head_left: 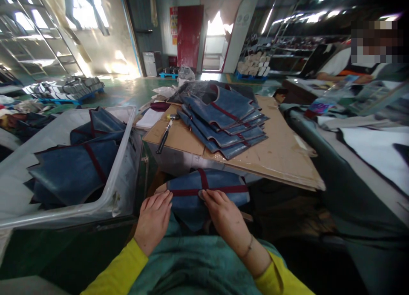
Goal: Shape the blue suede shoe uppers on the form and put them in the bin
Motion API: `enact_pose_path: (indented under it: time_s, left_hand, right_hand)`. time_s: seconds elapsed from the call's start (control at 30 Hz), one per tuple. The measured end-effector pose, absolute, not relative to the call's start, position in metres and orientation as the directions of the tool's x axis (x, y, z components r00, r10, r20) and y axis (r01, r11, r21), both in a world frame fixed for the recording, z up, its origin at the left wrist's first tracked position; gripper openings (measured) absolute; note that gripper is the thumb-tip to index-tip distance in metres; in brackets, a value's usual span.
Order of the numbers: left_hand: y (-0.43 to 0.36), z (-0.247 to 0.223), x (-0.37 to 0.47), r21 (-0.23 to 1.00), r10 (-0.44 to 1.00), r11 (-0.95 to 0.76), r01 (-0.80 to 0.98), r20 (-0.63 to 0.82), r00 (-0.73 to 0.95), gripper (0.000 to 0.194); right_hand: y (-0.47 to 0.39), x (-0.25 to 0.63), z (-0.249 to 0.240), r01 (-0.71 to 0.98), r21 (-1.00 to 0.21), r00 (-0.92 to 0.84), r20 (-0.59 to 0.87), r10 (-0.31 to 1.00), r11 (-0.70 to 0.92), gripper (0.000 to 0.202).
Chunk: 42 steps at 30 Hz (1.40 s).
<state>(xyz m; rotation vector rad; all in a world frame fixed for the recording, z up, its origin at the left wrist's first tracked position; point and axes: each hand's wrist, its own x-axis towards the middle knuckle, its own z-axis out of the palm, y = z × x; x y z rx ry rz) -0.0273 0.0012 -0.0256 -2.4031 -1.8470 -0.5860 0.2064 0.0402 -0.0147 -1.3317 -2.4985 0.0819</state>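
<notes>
A blue leather-like panel [185, 183] with crossing dark red strips lies in front of my lap, below the edge of the cardboard-topped table. On its left end rests my left hand [154, 218], fingers stretched out, close to the end of the long red strip. My right hand [225, 214] pinches a small round greyish disc [201, 195] against the panel, close to where the strips cross. What the disc is I cannot make out. Several similar blue panels [220, 116] are stacked on the cardboard [281, 150]. Left of that stack lies a hammer [164, 135] with a black handle.
At my left stands a large whitish plastic bin [124, 158] holding more blue pieces [73, 167]. A dark green covered surface [326, 158] runs along the right, with a plastic bottle [322, 101] on it. Another person [345, 65] sits behind it. Loaded pallets stand farther back.
</notes>
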Motion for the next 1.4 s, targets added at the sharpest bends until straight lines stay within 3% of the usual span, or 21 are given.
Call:
enact_pose_path:
  time_s: [0.17,0.3,0.5,0.63,0.8,0.97,1.07,1.17,1.3,1.4]
  left_hand:
    - [0.006,-0.021,-0.046,0.185,0.924,-0.301,0.936,0.301,0.238,0.031]
    - [0.080,0.005,-0.064,0.256,0.945,-0.269,0.928,0.256,0.203,0.029]
    - [0.238,0.039,-0.055,0.284,0.991,0.116,0.952,0.033,-0.131,0.036]
    - [0.273,0.038,-0.048,0.297,0.964,0.264,0.917,-0.071,-0.255,0.035]
    - [0.230,0.048,-0.070,0.342,0.955,0.297,0.892,-0.085,-0.285,0.031]
    - [0.100,0.050,-0.101,0.426,0.971,0.232,0.875,-0.150,-0.185,0.038]
    - [0.018,0.047,-0.104,0.645,0.941,0.233,0.728,-0.339,-0.001,0.048]
    - [-0.032,0.052,-0.092,0.740,0.877,0.358,0.569,-0.476,0.067,0.058]
    - [-0.048,0.054,-0.070,0.807,0.926,0.325,0.493,-0.377,0.008,0.062]
    - [-0.044,0.042,-0.062,0.802,0.950,0.197,0.564,-0.299,0.094,0.050]
  right_hand:
    - [0.033,0.224,-0.024,0.807,-0.260,-0.452,0.305,0.838,0.530,0.038]
    - [0.032,0.226,-0.028,0.819,-0.275,-0.409,0.337,0.848,0.504,0.036]
    - [0.032,0.223,-0.028,0.830,-0.254,-0.401,0.348,0.848,0.497,0.034]
    - [0.031,0.222,-0.027,0.831,-0.257,-0.402,0.334,0.852,0.493,0.034]
    - [0.030,0.225,-0.030,0.818,-0.273,-0.403,0.356,0.843,0.506,0.035]
    - [0.030,0.225,-0.035,0.815,-0.271,-0.402,0.374,0.836,0.513,0.034]
    - [0.030,0.225,-0.036,0.817,-0.244,-0.415,0.382,0.826,0.523,0.035]
    - [0.029,0.229,-0.037,0.815,-0.215,-0.438,0.382,0.814,0.539,0.035]
    - [0.023,0.243,-0.036,0.822,-0.190,-0.439,0.388,0.811,0.536,0.037]
    - [0.015,0.253,-0.036,0.844,-0.201,-0.394,0.397,0.829,0.498,0.037]
